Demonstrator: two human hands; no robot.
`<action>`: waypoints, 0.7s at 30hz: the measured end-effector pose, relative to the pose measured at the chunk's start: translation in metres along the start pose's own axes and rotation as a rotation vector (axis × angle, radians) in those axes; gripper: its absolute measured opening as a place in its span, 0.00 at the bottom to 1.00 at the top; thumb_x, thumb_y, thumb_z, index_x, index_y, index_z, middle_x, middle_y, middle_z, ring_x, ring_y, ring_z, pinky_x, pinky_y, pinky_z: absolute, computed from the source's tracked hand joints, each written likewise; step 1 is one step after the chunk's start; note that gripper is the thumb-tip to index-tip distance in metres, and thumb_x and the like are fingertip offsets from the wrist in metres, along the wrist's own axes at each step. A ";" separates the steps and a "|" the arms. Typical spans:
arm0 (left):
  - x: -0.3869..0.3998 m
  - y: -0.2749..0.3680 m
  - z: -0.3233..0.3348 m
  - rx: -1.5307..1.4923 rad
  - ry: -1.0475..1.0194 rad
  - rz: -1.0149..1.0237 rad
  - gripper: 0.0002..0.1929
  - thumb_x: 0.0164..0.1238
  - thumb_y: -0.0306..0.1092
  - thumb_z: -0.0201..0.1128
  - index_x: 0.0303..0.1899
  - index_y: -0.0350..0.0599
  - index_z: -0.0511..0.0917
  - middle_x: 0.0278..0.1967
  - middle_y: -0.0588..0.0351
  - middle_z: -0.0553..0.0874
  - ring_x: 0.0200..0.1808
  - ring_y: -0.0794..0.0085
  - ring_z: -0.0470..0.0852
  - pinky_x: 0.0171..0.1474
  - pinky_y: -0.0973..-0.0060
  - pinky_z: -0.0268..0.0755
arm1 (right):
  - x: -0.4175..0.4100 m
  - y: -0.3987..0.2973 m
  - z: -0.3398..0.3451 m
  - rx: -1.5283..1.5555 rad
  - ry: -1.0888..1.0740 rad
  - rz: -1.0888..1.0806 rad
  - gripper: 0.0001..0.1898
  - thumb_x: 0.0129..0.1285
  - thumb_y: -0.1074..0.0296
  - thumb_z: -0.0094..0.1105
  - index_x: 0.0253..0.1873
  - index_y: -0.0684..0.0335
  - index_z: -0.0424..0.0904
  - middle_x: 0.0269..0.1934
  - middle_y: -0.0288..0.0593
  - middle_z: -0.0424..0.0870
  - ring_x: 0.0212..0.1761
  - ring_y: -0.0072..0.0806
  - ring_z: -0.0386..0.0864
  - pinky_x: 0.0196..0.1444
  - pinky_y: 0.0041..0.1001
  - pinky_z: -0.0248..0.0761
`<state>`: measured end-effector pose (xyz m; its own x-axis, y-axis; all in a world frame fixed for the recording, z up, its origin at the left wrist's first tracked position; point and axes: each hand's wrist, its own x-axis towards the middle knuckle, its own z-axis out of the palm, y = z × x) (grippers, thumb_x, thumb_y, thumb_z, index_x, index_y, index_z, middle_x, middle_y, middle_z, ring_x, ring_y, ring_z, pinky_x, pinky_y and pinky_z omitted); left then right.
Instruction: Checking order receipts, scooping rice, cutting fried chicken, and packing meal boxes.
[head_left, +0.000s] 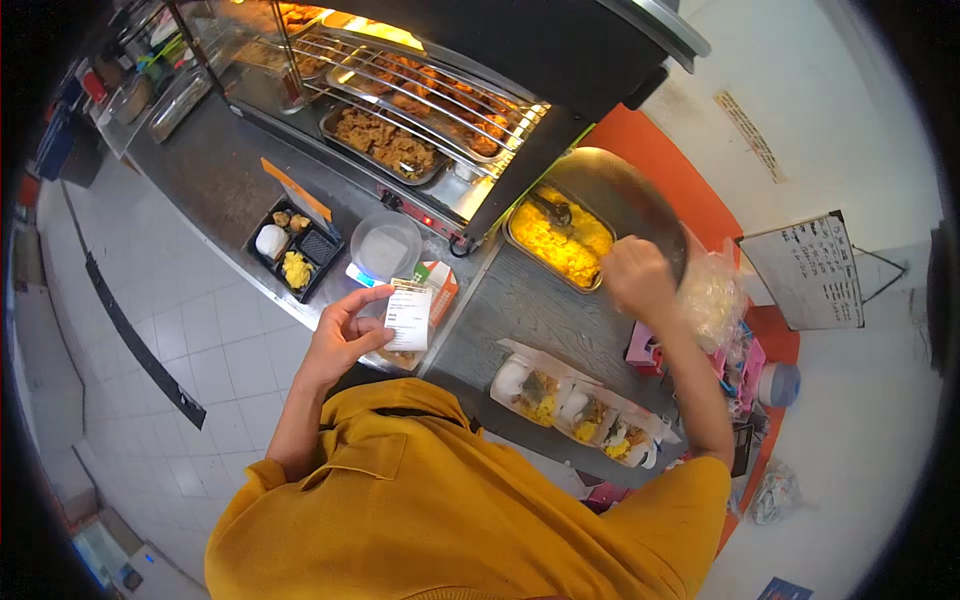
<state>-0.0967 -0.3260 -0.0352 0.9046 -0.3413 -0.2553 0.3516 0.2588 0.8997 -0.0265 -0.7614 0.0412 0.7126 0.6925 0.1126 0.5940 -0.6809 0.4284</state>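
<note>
My left hand (341, 330) pinches a printed paper slip (409, 319) between thumb and fingers, above the counter's front edge. My right hand (637, 277), fingers curled, is by the right corner of a metal tray of yellow scrambled egg (551, 240). Whether it grips anything there is hidden by the back of the hand. A dark serving spoon (553, 211) lies in the egg. Left of the slip, a black compartment box (319, 251) with an orange-edged flap holds white rice, egg and fried pieces. Close behind the slip stands a round clear plastic tub (386, 244).
A heated display case (420, 199) with trays of fried food (386, 142) runs along the back. Three paper food boxes (577, 405) stand in a row near my body. A large round metal pan (637, 180), a plastic bag (709, 296) and a whiteboard (806, 270) are on the right.
</note>
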 end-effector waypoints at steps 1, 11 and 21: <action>0.001 0.000 0.000 -0.014 -0.028 -0.006 0.29 0.61 0.20 0.70 0.65 0.35 0.73 0.55 0.54 0.81 0.38 0.83 0.83 0.45 0.84 0.76 | 0.000 -0.022 0.012 -0.028 0.074 -0.107 0.04 0.59 0.66 0.56 0.32 0.57 0.74 0.32 0.38 0.75 0.42 0.35 0.79 0.56 0.42 0.75; -0.028 -0.003 0.000 -0.026 0.049 0.026 0.28 0.62 0.20 0.69 0.65 0.34 0.73 0.54 0.54 0.81 0.38 0.83 0.83 0.45 0.83 0.76 | -0.011 -0.120 0.137 0.087 -0.059 -0.348 0.06 0.65 0.61 0.55 0.44 0.50 0.77 0.65 0.39 0.75 0.77 0.32 0.58 0.77 0.57 0.47; -0.072 -0.011 -0.050 0.063 0.238 0.025 0.27 0.64 0.19 0.66 0.66 0.36 0.73 0.57 0.54 0.79 0.41 0.81 0.84 0.45 0.82 0.76 | 0.059 -0.147 0.087 0.724 -0.298 -0.056 0.12 0.59 0.64 0.65 0.45 0.63 0.81 0.60 0.46 0.79 0.65 0.39 0.73 0.67 0.45 0.64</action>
<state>-0.1535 -0.2586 -0.0444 0.9466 -0.1116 -0.3024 0.3197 0.2052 0.9250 -0.0395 -0.6414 -0.0931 0.6838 0.7069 -0.1812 0.6545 -0.7039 -0.2759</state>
